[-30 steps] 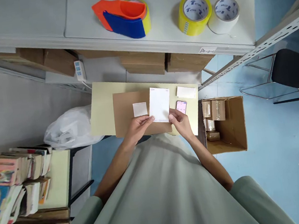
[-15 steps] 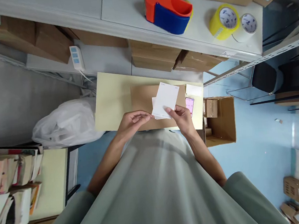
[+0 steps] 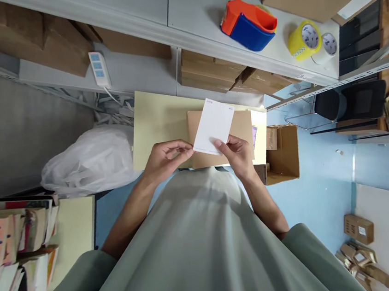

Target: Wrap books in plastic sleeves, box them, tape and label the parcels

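A white sheet of paper (image 3: 213,125) with small print at its corners is held tilted above a brown cardboard box (image 3: 241,124). My right hand (image 3: 238,155) is closed on its lower right edge, the thumb flat on top. At the lower left corner, the thumb and fingertips of my left hand (image 3: 171,159) are pinched together on the paper. The box lies on a pale yellow table (image 3: 160,116). Right of the box, a phone with a pink screen (image 3: 254,133) is partly covered.
On the shelf above are an orange and blue tape dispenser (image 3: 249,26) and tape rolls (image 3: 305,40). A power strip (image 3: 100,69) sits behind the table. A white plastic bag (image 3: 90,161) lies left, and an open carton (image 3: 287,154) stands right.
The view has shifted. A second white piece that showed beneath the sheet's left side is no longer visible. The box now covers more of the phone. Both hands stay at the sheet's lower edge.
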A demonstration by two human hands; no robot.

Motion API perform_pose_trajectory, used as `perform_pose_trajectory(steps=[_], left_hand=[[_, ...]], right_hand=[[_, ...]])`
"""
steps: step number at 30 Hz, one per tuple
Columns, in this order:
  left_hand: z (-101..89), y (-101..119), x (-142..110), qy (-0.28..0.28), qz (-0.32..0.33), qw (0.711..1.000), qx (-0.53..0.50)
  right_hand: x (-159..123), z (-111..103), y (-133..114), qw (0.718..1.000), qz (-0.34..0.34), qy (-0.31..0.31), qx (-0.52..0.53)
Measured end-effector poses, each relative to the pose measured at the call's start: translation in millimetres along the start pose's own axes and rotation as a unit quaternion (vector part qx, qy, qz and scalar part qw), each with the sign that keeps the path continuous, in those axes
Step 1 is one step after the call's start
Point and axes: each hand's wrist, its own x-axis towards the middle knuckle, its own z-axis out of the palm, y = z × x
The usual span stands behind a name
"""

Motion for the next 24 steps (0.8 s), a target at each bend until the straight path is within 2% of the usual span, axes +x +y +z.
perform_pose_trajectory(steps=[11, 14, 17, 19, 21, 24], left_hand=[[-28.2, -5.6, -3.4, 0.019, 0.014, 1.000, -0.017], [-31.6, -8.7, -4.7, 0.019, 0.022, 0.999, -0.016], [-34.3, -11.6, -5.4, 0.018, 0.039, 0.999, -0.009], [-35.8, -13.2, -5.8, 0.015, 0.055, 0.998, 0.006], [-37.1, -14.5, -6.3, 0.012, 0.071, 0.997, 0.027], [-38.6, -15.8, -8.0, 0.005, 0.085, 0.995, 0.049]], right_hand=[[3.2, 35.2, -8.4, 1.000, 0.002, 0.012, -0.007], [8.1, 38.4, -1.2, 0.999, 0.017, -0.002, -0.036], [12.6, 40.3, 11.2, 0.994, 0.026, -0.020, -0.108], [11.9, 42.6, 16.2, 0.987, -0.007, 0.006, -0.160], [7.2, 45.7, 14.9, 0.979, -0.070, 0.035, -0.190], [-3.5, 51.3, 3.9, 0.971, -0.150, 0.007, -0.183]])
